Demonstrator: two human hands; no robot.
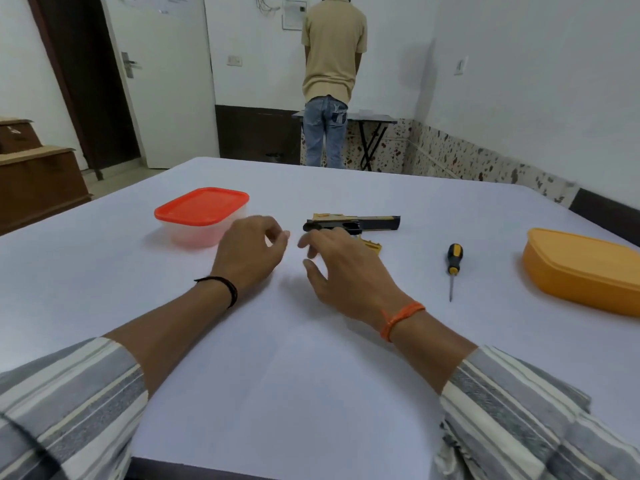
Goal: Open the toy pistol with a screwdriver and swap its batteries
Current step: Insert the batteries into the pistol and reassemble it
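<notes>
A black and gold toy pistol (pixel 363 224) lies on its side on the white table (pixel 311 375), barrel pointing right. My right hand (pixel 346 268) hovers just in front of it with fingers spread, covering part of the grip and holding nothing. My left hand (pixel 251 252) is to the left of the pistol, fingers loosely curled, thumb and forefinger close together; I cannot see anything in it. A screwdriver (pixel 453 268) with a black and yellow handle lies to the right of my right hand, tip pointing toward me.
A clear plastic box with a red lid (pixel 202 213) stands at the left behind my left hand. An orange lidded box (pixel 581 268) sits at the right edge. A person stands with their back turned at a small table (pixel 374 117) by the far wall.
</notes>
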